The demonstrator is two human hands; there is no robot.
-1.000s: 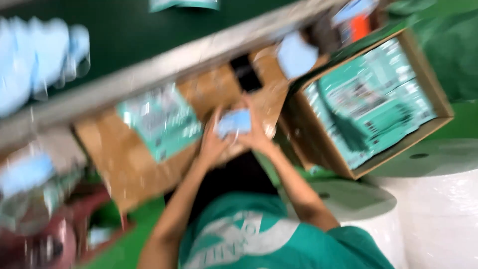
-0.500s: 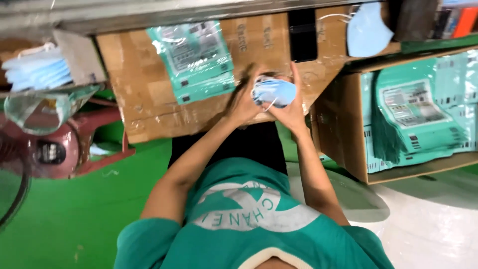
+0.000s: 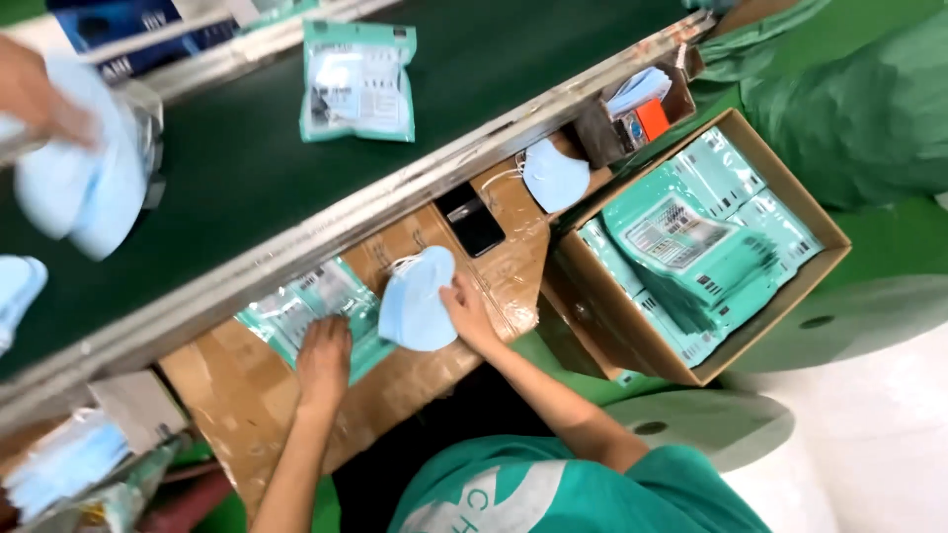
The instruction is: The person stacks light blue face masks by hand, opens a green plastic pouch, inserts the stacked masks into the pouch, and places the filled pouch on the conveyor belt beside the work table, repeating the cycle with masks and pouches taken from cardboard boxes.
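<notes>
right hand (image 3: 468, 314): fingers pinched the right edge of a folded light-blue mask (image 3: 419, 299), held just above the cardboard worktop (image 3: 434, 380).
left hand (image 3: 324, 357): lay flat, fingers spread, on a teal pouch (image 3: 308, 314) at 9 o'clock of the mask; pressing, not gripping.
mask: near frame centre, upright-ish, ear loops at its top edge.
phone (image 3: 471, 219): black, on the cardboard at 1 o'clock of the mask.
spare mask (image 3: 554, 175): at 2 o'clock, just beyond the phone.
box (image 3: 790, 212): open carton at 3 o'clock, stacked with teal pouches.
conveyor (image 3: 247, 148): dark green belt at 12 o'clock, one sealed pouch (image 3: 357, 81) lying on it.
other person's hand (image 3: 35, 94): at 10 o'clock, far side of the belt, blurred, with blue masks.
</notes>
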